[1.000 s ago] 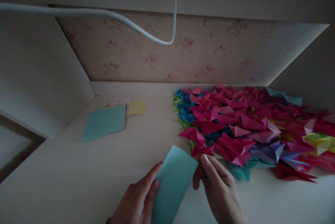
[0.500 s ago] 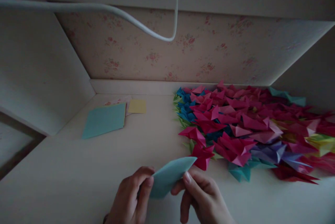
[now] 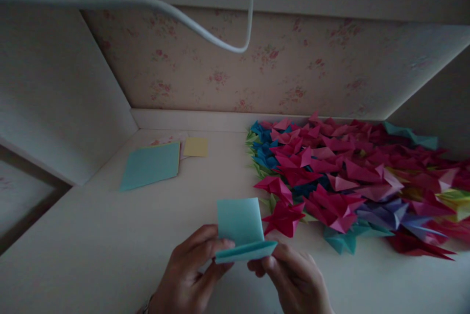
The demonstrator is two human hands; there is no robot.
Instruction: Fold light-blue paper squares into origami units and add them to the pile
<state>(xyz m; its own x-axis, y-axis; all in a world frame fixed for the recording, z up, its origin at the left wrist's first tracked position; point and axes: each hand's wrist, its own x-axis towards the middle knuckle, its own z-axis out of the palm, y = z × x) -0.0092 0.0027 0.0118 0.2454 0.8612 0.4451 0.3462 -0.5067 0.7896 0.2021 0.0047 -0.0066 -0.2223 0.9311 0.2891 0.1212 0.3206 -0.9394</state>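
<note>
A light teal sheet of origami paper is held between my two hands, low in the middle of the view. Its back part stands up as a flat square, while a folded flap sticks out toward me. My left hand pinches the paper's left side, thumb below and a finger over the crease. On the other side, my right hand grips the flap's right end between thumb and fingers. Just beyond my right hand lies a folded magenta paper piece, at the near left edge of a heap of folded paper pieces.
A stack of teal paper sheets lies at the back left of the white table, with a small yellow square of paper beside it. A white cable hangs in front of the flowered wall.
The teal paper has been turned and opened along a fold, so a square now stands behind the flap. Both hands keep hold of it. The view has shifted slightly.
</note>
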